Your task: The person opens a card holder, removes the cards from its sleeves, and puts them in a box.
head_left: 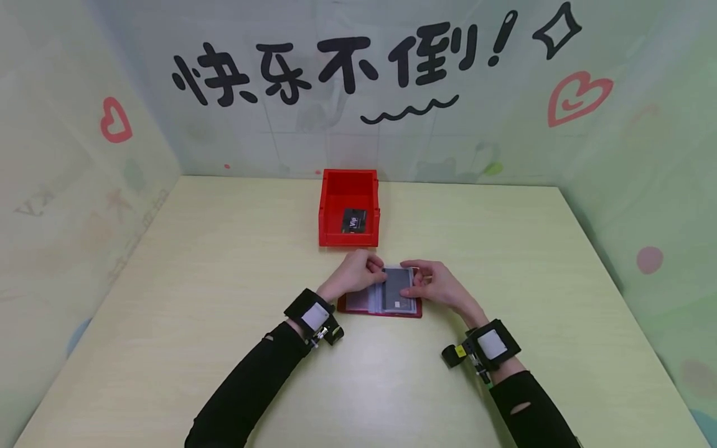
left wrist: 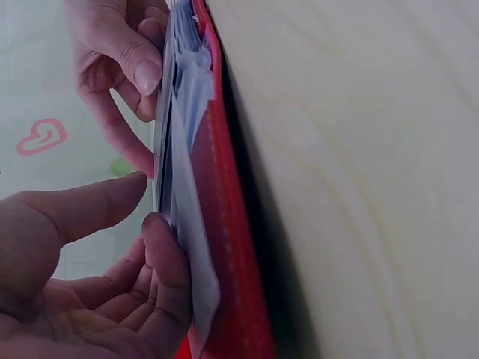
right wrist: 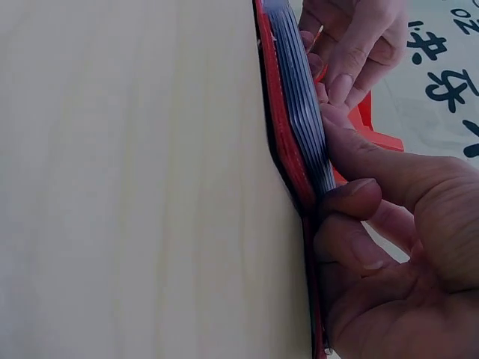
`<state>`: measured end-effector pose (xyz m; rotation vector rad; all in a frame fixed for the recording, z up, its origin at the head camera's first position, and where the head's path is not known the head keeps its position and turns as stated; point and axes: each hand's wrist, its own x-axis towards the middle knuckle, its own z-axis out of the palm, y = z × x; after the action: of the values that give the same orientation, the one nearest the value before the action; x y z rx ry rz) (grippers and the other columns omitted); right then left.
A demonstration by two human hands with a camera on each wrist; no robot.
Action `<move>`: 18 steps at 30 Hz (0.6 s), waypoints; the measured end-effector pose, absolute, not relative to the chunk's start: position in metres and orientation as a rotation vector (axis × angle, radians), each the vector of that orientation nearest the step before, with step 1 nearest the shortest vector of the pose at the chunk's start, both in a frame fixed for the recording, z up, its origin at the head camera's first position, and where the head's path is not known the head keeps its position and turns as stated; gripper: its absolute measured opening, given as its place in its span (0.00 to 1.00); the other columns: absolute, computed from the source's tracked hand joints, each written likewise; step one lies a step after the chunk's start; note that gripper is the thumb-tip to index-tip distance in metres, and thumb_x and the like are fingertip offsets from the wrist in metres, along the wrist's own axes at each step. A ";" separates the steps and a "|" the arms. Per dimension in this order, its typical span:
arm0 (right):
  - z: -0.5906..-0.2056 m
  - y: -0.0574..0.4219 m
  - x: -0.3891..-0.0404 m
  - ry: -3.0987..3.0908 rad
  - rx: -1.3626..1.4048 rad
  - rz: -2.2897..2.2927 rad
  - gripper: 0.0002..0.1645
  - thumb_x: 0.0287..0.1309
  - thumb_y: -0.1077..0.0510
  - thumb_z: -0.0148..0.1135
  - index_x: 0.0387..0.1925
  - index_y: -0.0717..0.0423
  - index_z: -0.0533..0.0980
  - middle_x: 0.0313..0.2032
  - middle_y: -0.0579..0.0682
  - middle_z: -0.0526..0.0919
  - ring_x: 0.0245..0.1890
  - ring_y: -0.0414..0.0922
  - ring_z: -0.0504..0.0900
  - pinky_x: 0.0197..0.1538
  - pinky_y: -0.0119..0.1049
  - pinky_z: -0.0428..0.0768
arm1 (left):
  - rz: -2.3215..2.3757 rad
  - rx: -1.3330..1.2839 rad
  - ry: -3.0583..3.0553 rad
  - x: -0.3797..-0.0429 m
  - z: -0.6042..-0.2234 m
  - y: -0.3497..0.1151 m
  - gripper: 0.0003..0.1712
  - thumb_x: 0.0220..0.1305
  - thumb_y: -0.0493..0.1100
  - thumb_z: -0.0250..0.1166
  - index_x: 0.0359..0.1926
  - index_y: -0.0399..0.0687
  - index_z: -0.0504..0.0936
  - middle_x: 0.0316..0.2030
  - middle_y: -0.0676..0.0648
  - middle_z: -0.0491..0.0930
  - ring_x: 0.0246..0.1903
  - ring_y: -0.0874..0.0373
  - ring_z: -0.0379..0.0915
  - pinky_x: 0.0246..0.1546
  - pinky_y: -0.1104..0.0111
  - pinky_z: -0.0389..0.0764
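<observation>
A red card holder lies spread on the table, its clear sleeves showing a dark card on top. My right hand grips the right edge of the sleeves, thumb on the card's face and fingers curled at the side. At the card's left edge is my left hand. In the left wrist view its thumb and index finger stand a little apart beside the sleeve edge, the index finger touching it, the others loosely bent. Edge-on in the right wrist view, the stacked sleeves rise above the red cover.
Just beyond the hands stands a red open bin, with a black card marked "Vip" inside. The pale wooden table runs back to a printed wall. Walls also border it left and right.
</observation>
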<state>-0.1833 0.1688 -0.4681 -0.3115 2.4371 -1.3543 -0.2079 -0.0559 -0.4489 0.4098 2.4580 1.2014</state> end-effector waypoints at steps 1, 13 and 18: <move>-0.468 0.169 -0.183 2.444 -0.309 -1.355 0.37 0.55 0.58 0.75 0.65 0.60 0.73 0.28 0.49 0.70 0.33 0.45 0.71 0.34 0.31 0.67 | 1.203 0.397 2.452 -0.208 -0.449 -0.056 0.19 0.64 0.41 0.69 0.53 0.36 0.81 0.40 0.41 0.83 0.38 0.54 0.76 0.40 0.69 0.77; -0.470 0.165 -0.183 2.505 -0.258 -1.415 0.32 0.54 0.60 0.75 0.58 0.61 0.74 0.30 0.50 0.67 0.35 0.46 0.69 0.36 0.33 0.66 | 1.163 0.364 2.438 -0.210 -0.450 -0.057 0.25 0.55 0.42 0.77 0.53 0.38 0.81 0.38 0.43 0.79 0.38 0.54 0.72 0.37 0.71 0.74; -0.469 0.162 -0.184 2.515 -0.170 -1.394 0.31 0.54 0.58 0.75 0.56 0.63 0.73 0.30 0.49 0.66 0.34 0.45 0.68 0.35 0.32 0.65 | 1.159 0.353 2.438 -0.211 -0.451 -0.057 0.25 0.55 0.41 0.77 0.52 0.39 0.81 0.37 0.44 0.78 0.37 0.55 0.72 0.36 0.72 0.73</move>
<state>-0.1838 0.1623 -0.4686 -0.1704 2.5147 -1.3937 -0.2109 -0.0567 -0.4513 0.3534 2.4375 1.1587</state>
